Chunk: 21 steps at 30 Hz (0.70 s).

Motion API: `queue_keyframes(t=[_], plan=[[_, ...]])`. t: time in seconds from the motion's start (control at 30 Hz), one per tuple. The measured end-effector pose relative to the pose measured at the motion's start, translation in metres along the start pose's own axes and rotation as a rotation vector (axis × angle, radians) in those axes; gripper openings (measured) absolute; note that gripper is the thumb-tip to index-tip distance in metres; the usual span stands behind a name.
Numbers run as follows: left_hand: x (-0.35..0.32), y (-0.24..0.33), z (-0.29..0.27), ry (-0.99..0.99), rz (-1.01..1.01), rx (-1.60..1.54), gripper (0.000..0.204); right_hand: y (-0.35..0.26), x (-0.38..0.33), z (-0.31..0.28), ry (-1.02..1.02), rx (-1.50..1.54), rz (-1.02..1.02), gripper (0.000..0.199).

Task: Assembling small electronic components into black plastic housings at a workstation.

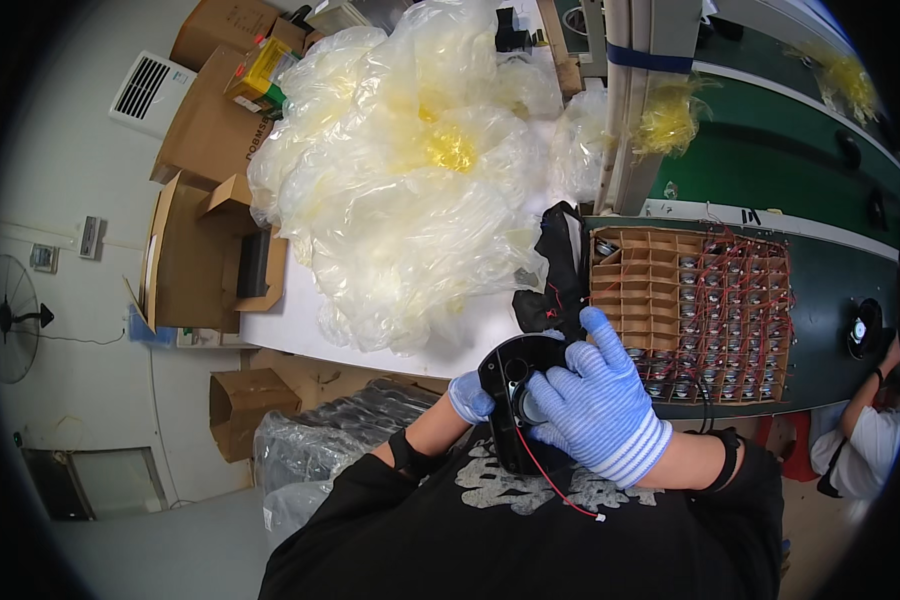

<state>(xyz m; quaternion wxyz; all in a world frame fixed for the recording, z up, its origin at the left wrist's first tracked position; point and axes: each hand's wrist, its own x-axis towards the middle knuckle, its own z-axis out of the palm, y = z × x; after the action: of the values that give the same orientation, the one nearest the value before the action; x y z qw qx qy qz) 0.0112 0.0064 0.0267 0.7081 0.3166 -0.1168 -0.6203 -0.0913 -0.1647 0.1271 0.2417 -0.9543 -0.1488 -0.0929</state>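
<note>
A single fisheye camera, the left of a head-worn pair, looks steeply down from above the wearer's black shirt (590, 545), close over the gloved fingers (608, 345) at lower center. The view reaches forward past the near edge of the white desk (295, 315) toward its far edge at top, the wide lens bending the pale wall (90, 180) along the dark left rim.
</note>
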Motion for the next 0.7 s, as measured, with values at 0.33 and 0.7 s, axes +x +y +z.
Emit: queue_keyframes(t=[0.33, 0.7], plan=[[0.006, 0.006, 0.008, -0.100, 0.145, 0.219, 0.058, 0.002, 0.001, 0.004, -0.010, -0.032, 0.023, 0.042], [0.044, 0.007, -0.014, -0.130, -0.159, -0.068, 0.103, 0.070, 0.015, -0.024, 0.015, 0.170, 0.249, 0.025]])
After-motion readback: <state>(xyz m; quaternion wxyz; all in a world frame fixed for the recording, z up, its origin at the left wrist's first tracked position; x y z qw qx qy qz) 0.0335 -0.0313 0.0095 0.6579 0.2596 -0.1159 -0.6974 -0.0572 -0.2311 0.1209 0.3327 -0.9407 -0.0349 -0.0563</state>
